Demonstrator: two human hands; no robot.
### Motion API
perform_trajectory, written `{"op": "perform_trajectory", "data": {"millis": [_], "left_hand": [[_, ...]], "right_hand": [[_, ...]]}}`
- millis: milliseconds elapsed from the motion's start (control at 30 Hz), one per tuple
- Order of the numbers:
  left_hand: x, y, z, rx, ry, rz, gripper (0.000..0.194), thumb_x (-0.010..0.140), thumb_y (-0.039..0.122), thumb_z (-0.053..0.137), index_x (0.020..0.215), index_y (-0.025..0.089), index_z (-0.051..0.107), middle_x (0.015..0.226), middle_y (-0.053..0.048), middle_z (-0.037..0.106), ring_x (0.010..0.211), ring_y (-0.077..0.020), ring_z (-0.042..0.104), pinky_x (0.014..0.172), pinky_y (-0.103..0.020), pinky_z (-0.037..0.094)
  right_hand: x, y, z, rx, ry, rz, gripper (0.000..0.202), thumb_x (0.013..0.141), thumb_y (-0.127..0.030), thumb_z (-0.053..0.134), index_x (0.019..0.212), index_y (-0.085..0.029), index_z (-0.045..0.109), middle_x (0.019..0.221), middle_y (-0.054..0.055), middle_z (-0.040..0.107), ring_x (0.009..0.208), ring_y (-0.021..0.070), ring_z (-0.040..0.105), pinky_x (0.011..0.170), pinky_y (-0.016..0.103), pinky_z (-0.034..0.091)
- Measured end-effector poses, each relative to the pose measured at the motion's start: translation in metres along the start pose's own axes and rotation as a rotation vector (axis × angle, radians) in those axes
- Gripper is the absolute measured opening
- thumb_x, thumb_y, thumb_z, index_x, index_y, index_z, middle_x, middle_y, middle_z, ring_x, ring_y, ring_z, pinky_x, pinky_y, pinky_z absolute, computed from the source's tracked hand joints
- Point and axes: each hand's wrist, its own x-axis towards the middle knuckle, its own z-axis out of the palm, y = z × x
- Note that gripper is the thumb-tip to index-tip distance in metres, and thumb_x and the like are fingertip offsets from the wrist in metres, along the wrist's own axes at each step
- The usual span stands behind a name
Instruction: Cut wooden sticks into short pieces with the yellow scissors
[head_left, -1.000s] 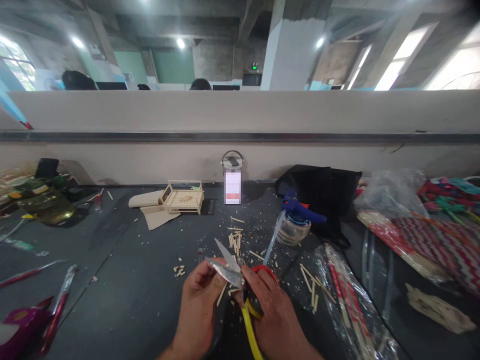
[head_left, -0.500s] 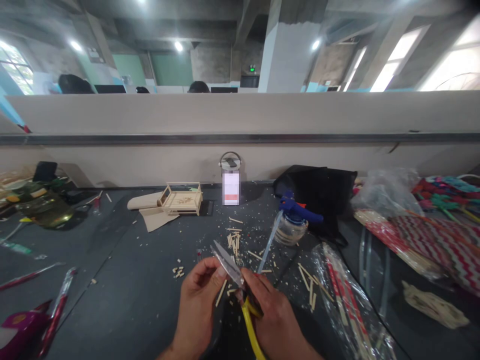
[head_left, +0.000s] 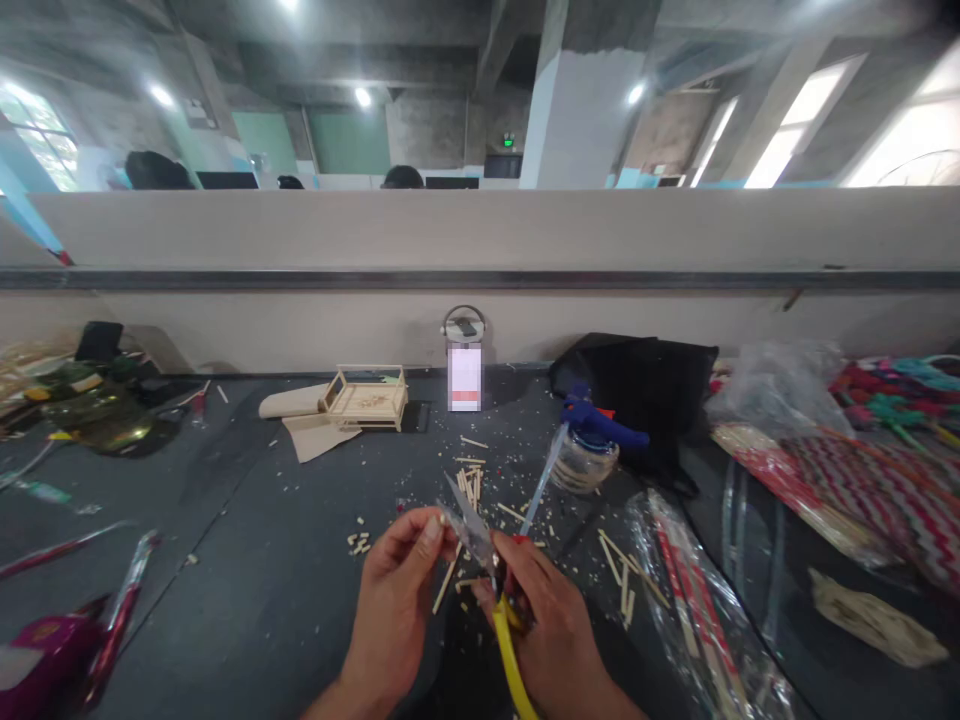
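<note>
Yellow-handled scissors [head_left: 508,655] are in my right hand [head_left: 551,610], their blades pointing up and to the left with a narrow gap between them. My left hand [head_left: 397,590] is pinched beside the blades, and what lies between its thumb and finger is too small to make out. Beyond the blades lies a small pile of thin wooden sticks [head_left: 470,486]. Tiny cut pieces [head_left: 358,541] lie to the left of my left hand. Farther back stands a small wooden frame model [head_left: 367,400] with a slatted base.
A blue glue gun [head_left: 604,425] rests on a glass jar [head_left: 581,465]. At the right are plastic-wrapped sticks [head_left: 694,590] and a black bag [head_left: 637,380]. A phone [head_left: 465,380] stands by the partition. A magenta tool [head_left: 49,650] lies at the lower left.
The scissor blades have opened slightly and tilted more upright. My left fingertips have moved up a little beside them, and the whole view has shifted slightly.
</note>
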Motion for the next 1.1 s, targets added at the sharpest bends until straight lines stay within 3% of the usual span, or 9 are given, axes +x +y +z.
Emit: {"op": "perform_trajectory", "data": {"millis": [167, 400, 833, 1100], "left_hand": [[-0.001, -0.003, 0.001, -0.008, -0.003, -0.015, 0.022, 0.067, 0.034, 0.082, 0.08, 0.017, 0.074, 0.073, -0.002, 0.067, 0.068, -0.0123, 0.055, 0.066, -0.02, 0.045], [-0.001, -0.007, -0.001, 0.045, 0.012, 0.044, 0.02, 0.07, 0.033, 0.08, 0.079, 0.018, 0.073, 0.073, 0.0, 0.066, 0.066, -0.011, 0.052, 0.062, -0.019, 0.043], [-0.009, -0.009, 0.004, 0.012, -0.006, 0.016, 0.019, 0.07, 0.033, 0.08, 0.079, 0.019, 0.071, 0.069, 0.003, 0.061, 0.061, -0.01, 0.05, 0.058, -0.019, 0.042], [-0.011, -0.007, 0.008, 0.006, 0.018, -0.008, 0.02, 0.067, 0.033, 0.082, 0.076, 0.019, 0.071, 0.069, 0.002, 0.062, 0.062, -0.01, 0.05, 0.057, -0.017, 0.042]], "right_hand": [[-0.002, 0.002, 0.001, -0.125, -0.005, -0.047, 0.04, 0.088, -0.02, 0.055, 0.128, -0.021, 0.052, 0.095, 0.01, 0.065, 0.081, 0.025, 0.067, 0.067, 0.038, 0.058], [-0.002, 0.003, 0.002, -0.228, -0.002, -0.059, 0.046, 0.083, -0.016, 0.054, 0.129, -0.021, 0.053, 0.095, 0.011, 0.066, 0.08, 0.027, 0.068, 0.065, 0.04, 0.058], [-0.004, 0.002, 0.003, -0.239, -0.025, -0.04, 0.051, 0.079, -0.014, 0.054, 0.129, -0.02, 0.053, 0.096, 0.012, 0.066, 0.082, 0.0288, 0.068, 0.065, 0.043, 0.06], [-0.005, 0.0, 0.003, -0.191, 0.0, -0.067, 0.063, 0.064, -0.004, 0.049, 0.126, -0.017, 0.054, 0.093, 0.013, 0.067, 0.077, 0.0263, 0.069, 0.063, 0.039, 0.061]]}}
